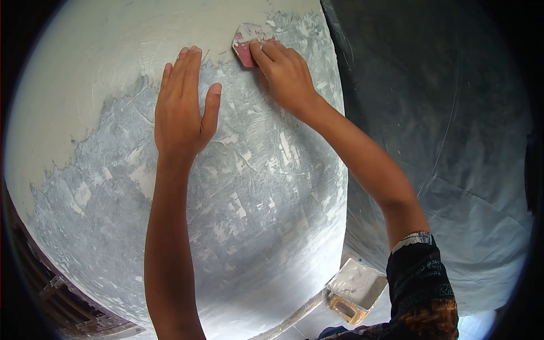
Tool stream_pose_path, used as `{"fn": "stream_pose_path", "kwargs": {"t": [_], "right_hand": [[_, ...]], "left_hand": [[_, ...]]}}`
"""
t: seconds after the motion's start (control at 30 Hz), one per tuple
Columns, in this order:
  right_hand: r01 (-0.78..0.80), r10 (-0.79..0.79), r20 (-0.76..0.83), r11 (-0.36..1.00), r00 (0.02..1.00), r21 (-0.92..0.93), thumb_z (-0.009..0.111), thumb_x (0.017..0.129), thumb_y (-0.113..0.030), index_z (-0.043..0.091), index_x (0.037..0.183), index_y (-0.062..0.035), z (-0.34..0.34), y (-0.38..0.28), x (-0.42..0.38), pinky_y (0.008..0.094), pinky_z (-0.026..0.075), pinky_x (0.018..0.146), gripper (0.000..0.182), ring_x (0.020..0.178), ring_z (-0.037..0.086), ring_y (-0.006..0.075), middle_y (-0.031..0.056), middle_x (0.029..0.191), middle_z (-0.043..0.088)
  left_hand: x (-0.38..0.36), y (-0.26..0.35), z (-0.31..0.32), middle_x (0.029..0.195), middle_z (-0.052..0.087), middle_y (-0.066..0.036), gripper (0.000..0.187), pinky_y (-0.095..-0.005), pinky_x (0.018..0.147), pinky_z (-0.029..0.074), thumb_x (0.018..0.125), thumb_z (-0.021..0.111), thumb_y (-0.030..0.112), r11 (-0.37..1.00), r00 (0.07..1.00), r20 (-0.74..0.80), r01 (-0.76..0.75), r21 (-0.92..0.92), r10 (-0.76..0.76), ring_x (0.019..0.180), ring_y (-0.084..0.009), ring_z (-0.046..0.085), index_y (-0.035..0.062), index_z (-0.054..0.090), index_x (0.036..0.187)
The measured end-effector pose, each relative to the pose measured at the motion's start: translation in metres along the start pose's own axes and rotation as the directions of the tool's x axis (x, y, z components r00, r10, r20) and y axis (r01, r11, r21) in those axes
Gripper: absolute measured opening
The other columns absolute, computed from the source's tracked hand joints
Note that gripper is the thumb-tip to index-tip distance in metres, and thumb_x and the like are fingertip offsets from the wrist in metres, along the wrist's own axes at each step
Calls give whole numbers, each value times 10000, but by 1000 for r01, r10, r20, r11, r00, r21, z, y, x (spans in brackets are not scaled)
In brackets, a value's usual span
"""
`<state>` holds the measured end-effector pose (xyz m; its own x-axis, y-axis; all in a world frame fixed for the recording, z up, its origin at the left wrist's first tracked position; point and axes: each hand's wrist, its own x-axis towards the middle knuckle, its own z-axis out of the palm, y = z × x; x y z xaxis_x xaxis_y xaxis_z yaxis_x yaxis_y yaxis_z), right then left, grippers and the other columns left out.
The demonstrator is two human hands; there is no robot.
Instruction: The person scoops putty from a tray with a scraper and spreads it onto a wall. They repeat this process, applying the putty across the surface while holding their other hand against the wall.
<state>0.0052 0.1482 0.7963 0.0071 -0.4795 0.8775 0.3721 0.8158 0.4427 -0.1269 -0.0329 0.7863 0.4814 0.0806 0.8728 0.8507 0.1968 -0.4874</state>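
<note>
My left hand (184, 107) lies flat on the large curved surface (243, 187), its fingers stretched upward and the thumb apart. To its right, my right hand (280, 68) grips a red, angular scraper (245, 52) smeared with pale paste. The scraper is against the upper part of the surface, where the smooth cream coating (107, 45) borders the patchy grey area. That border is ragged and runs down to the left.
Dark sheeting (436, 141) hangs along the right side. A paste-smeared tray (356, 283) sits low at the right, beside a yellow-brown object (347, 309). Brown slats (62, 292) show at the lower left.
</note>
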Motion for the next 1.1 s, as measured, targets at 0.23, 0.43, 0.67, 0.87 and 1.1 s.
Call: {"fn": "stream_pose_path", "kwargs": {"t": [0.23,0.43,0.67,0.87,1.1], "right_hand": [[-40,22,100,982,995,185,696,740,-15,631,1171,-19,-48,-46,-31,390,532,762,435,865,634,287,84,916,632],[-71,69,-91,997,993,-24,688,807,4,653,1217,-65,-20,33,35,397,545,700,417,833,642,290,89,921,643],[-34,30,-41,995,999,-93,641,874,-61,616,1114,-20,8,63,39,433,537,750,245,889,637,332,136,954,638],[-85,83,51,996,995,40,695,751,16,618,1160,-6,-6,9,-19,416,568,754,417,948,649,307,100,966,646],[-110,114,-103,993,988,46,688,792,8,668,1171,-47,-17,22,29,394,539,688,383,820,641,278,84,874,637]], "left_hand": [[0,0,0,1469,510,-210,508,-491,1205,269,1006,451,215,1000,1000,9,11,-29,-10,1421,-346,430,-39,451,1446],[1,-1,1,1377,582,-240,520,-509,1169,333,972,552,245,1000,1000,-16,-20,22,20,1363,-369,501,-72,504,1382],[0,-1,1,1458,524,-211,509,-488,1207,271,1006,450,233,1000,999,28,15,11,-15,1414,-344,445,-36,466,1438],[0,0,0,1461,520,-212,504,-488,1205,273,1001,455,212,1000,999,31,10,20,-10,1415,-346,442,-37,463,1439],[1,0,0,1374,586,-236,503,-508,1164,339,970,556,239,999,1000,-1,-26,24,26,1361,-368,504,-70,519,1366]]}}
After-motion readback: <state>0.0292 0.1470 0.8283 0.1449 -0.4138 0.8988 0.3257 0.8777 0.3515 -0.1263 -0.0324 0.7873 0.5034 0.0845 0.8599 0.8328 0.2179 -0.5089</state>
